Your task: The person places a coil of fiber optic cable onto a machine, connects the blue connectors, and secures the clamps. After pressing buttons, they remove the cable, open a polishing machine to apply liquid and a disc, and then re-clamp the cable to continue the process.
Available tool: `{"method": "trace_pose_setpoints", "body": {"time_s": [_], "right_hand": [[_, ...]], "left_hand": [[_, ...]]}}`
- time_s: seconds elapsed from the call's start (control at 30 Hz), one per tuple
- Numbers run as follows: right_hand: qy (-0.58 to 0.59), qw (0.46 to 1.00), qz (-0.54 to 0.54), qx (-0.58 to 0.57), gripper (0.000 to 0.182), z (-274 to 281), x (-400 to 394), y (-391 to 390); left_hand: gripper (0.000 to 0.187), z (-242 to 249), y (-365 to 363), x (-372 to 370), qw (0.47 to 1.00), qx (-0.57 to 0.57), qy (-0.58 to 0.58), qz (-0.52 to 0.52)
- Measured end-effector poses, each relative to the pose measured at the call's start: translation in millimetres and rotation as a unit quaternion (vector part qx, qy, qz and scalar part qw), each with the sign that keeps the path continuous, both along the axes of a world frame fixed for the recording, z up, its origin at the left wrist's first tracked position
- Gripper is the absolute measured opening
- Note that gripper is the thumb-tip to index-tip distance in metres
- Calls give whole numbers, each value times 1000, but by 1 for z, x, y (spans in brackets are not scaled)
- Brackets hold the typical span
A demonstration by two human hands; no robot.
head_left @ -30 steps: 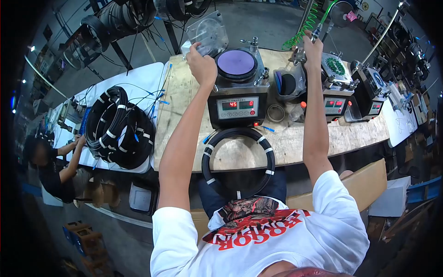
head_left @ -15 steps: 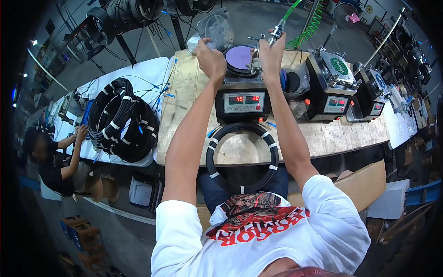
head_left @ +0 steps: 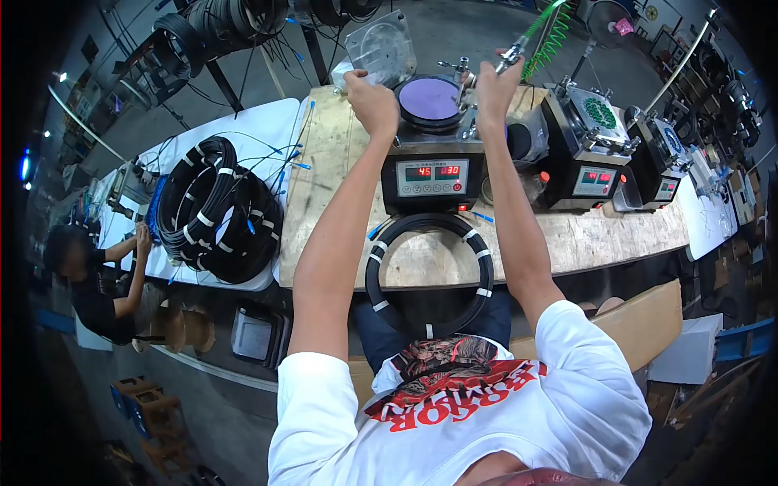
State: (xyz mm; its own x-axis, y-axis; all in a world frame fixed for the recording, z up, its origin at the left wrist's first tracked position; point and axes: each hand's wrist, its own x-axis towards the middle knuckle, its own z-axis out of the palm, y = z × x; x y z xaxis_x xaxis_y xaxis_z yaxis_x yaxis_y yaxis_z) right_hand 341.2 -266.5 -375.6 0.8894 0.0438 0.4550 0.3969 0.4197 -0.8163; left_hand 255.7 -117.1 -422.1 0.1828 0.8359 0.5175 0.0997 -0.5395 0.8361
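Observation:
In the head view my left hand (head_left: 373,101) is closed at the clear round-marked plate (head_left: 381,50), left of the machine; its fingertips are partly hidden. My right hand (head_left: 496,87) is wrapped round a metal air nozzle (head_left: 510,55) on a green coiled hose (head_left: 545,23). Between my hands lies the round purple pad (head_left: 429,99) on top of the machine (head_left: 432,178), whose red digits read 45 and 30. A coil of black cable (head_left: 375,271), bound with white ties, rests at the table's front edge and over my lap.
Two more machines (head_left: 594,180) (head_left: 666,188) stand to the right on the wooden table (head_left: 324,186). At left, black cable coils (head_left: 219,211) pile on a white table (head_left: 263,121). A co-worker (head_left: 101,283) sits at far left. A fan (head_left: 608,24) stands behind.
My right hand has moved right and slightly down with the nozzle, away from the purple pad. More of the pad now shows. My left hand stays near the clear plate.

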Motion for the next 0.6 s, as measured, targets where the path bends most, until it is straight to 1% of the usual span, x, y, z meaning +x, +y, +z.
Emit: {"method": "trace_pose_setpoints", "body": {"time_s": [0.03,0.13,0.17,0.27,0.4,0.43,0.53,0.6], "right_hand": [[8,1000,3,15,35,1,2,2],[5,998,58,26,35,1,-5,14],[22,996,77,42,34,-2,-12,21],[13,993,98,56,33,-9,-31,43],[6,990,90,112,32,-6,-39,62],[-2,992,75,105,29,-1,-42,61],[-3,968,123,218,30,9,-31,65],[-22,963,93,252,28,13,-21,65]], "left_hand": [[31,1,0,0,1000,-9,-4,0],[30,3,0,0,1000,-18,-17,-2],[30,2,1,1,1000,-8,-25,-8],[29,-4,6,3,999,11,-39,-12],[29,1,2,1,999,-2,-34,-5],[29,1,1,1,999,-9,-33,-7],[29,3,0,0,1000,-17,-23,-4],[29,1,3,0,1000,8,-21,-17]]}}
